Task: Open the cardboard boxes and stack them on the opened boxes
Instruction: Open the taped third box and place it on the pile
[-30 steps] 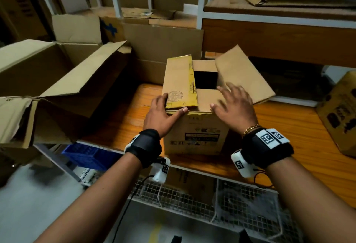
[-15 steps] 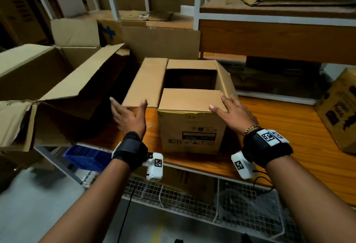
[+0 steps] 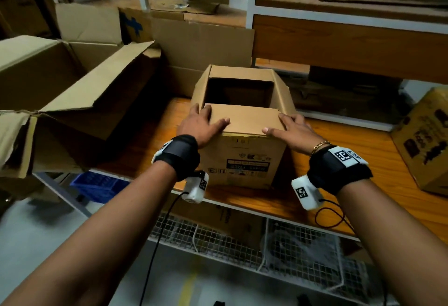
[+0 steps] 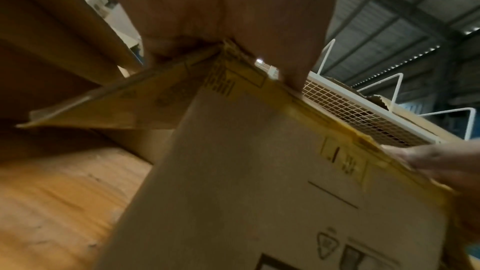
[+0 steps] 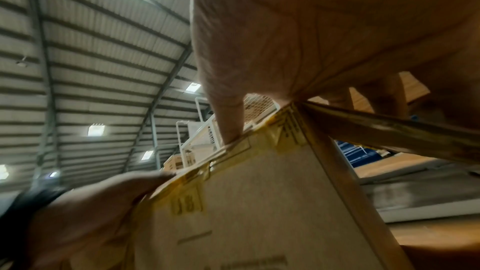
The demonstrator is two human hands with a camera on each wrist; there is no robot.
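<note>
A small cardboard box (image 3: 244, 157) stands on the wooden shelf (image 3: 351, 160), its top partly open. Both side flaps are folded down outward and the near flap (image 3: 244, 118) lies flat over the front half. My left hand (image 3: 201, 125) rests on the near left corner, thumb on the near flap and fingers flat on the left side flap. My right hand (image 3: 289, 128) mirrors it on the near right corner. In the left wrist view the palm (image 4: 226, 17) caps the box corner (image 4: 259, 171). In the right wrist view the thumb (image 5: 228, 110) presses the box's top edge (image 5: 246, 202).
A large opened box (image 3: 72, 87) lies at the left with its flap reaching toward the small box. Another printed box (image 3: 424, 140) stands at the right. More cardboard (image 3: 201, 46) is stacked behind. Below are a blue crate (image 3: 97, 184) and a wire mesh shelf (image 3: 303, 245).
The two long side flaps, closed and raised a second ago, have been spread and pushed down outward. Both hands moved from the top to the box's near corners.
</note>
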